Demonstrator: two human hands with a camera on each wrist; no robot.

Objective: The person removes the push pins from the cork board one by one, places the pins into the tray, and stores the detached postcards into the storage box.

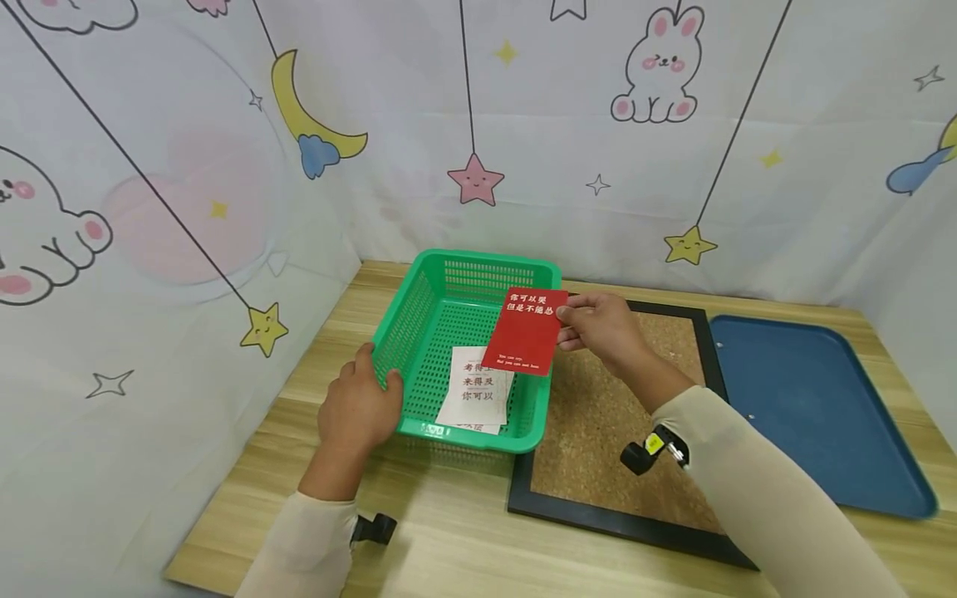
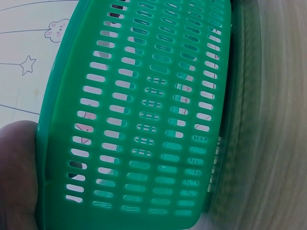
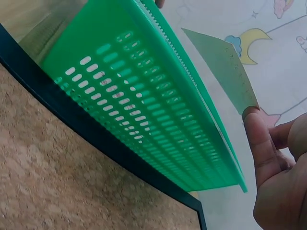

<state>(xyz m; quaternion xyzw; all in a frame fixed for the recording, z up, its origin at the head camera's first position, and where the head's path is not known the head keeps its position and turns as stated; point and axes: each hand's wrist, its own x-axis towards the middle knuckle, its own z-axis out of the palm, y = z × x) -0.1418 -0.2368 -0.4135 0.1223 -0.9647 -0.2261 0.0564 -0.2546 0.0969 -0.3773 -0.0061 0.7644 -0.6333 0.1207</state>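
A green plastic basket with slotted walls stands left of the middle of the table. My left hand grips its left rim, the thumb on the inner side; the left wrist view shows the basket's outer wall close up. My right hand pinches a red card by its right edge, above the basket's right rim. White Chinese characters and small English lettering are printed on this card. White cards with red characters lie overlapping in the basket, partly hidden under the red card.
A black-framed cork board lies right of the basket, close against it. Farther right is a blue tray. A white cloth with cartoon prints hangs behind and to the left of the wooden table.
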